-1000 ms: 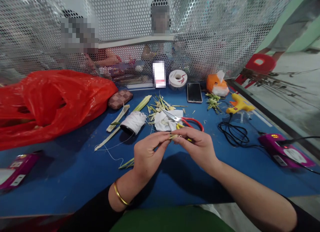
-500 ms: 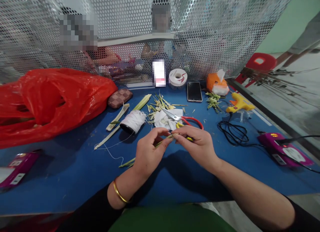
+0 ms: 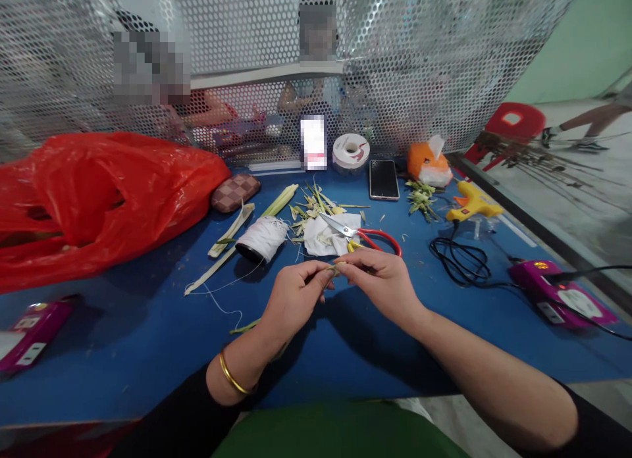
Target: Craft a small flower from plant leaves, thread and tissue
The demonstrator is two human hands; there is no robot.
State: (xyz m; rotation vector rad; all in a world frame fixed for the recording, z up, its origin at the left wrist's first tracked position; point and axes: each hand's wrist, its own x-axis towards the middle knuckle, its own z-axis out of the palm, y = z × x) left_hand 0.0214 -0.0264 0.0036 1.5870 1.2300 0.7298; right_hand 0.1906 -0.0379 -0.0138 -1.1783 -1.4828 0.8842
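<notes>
My left hand [image 3: 296, 297], with a gold bangle at the wrist, pinches a thin greenish plant stem [image 3: 336, 270] between thumb and forefinger. Opposite it, my right hand [image 3: 382, 283] grips the same stem, fingertips almost touching the left ones. Most of the stem is hidden by the fingers. Just beyond the hands lie red-handled scissors [image 3: 378, 237] on a crumpled white tissue [image 3: 318, 239], with a yellow-handled tool [image 3: 352, 245] partly covered by my right hand. A spool of white thread [image 3: 264, 237] rests on its side to the left, its loose thread trailing across the table.
Plant scraps [image 3: 320, 204] and pale leaf strips [image 3: 232, 231] lie ahead. A red plastic bag [image 3: 148, 181] fills the left. Rightward are a phone [image 3: 384, 179], yellow glue gun [image 3: 474, 203], black cable [image 3: 461, 264] and purple power box [image 3: 563, 293]. Perforated sheeting [image 3: 247, 43] stands behind.
Both hands have shifted slightly left, and my left hand has turned a little with its fingers more closed around the stem. The scissors and spool stay put.
</notes>
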